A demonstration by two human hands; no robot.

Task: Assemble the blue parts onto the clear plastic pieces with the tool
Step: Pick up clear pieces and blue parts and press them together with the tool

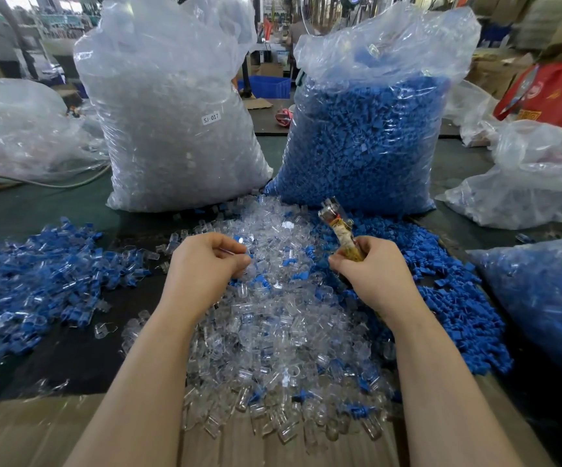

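A worker's left hand (207, 261) is curling round what looks like a clear piece with a blue part over the heap of clear plastic pieces (273, 332) on the bench (37, 203). The right hand (374, 271) is gripping the tool (340, 230) upright, just beside. Loose blue parts (454, 298) are lying to the right. Pressing the pair together with the tool seems due next.

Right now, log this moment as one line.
left hand: pinching clear piece | right hand: gripping tool | over clear pile
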